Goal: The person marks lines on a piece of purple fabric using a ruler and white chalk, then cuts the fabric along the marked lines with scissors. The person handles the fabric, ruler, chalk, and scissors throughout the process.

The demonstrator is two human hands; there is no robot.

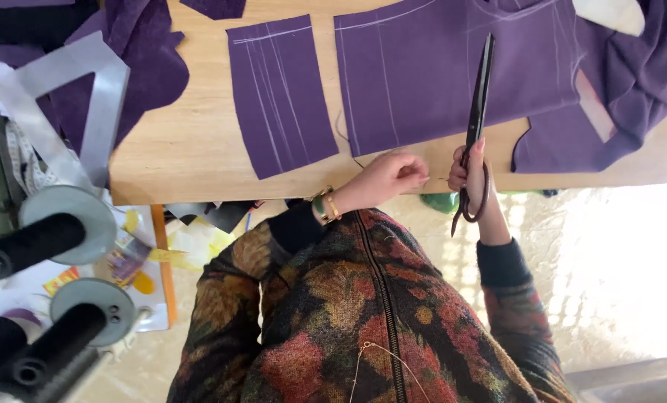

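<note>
My right hand (469, 173) grips a pair of long dark scissors (480, 89) by the handle loops. The blades are together and point away from me over a large purple cloth piece (423, 75) marked with chalk lines. My left hand (387, 177), with a gold bracelet and a green band at the wrist, is at the near edge of the wooden table (192, 157). Its fingertips are pinched together on what looks like a thin thread (342, 127) running to the cloth. The two hands are almost touching.
A smaller purple panel (280, 93) with chalk lines lies to the left, and more purple cloth (624, 82) is heaped at the right. At far left are a grey metal set square (98, 97), black thread spools (27, 242), a measuring tape and scraps on the floor.
</note>
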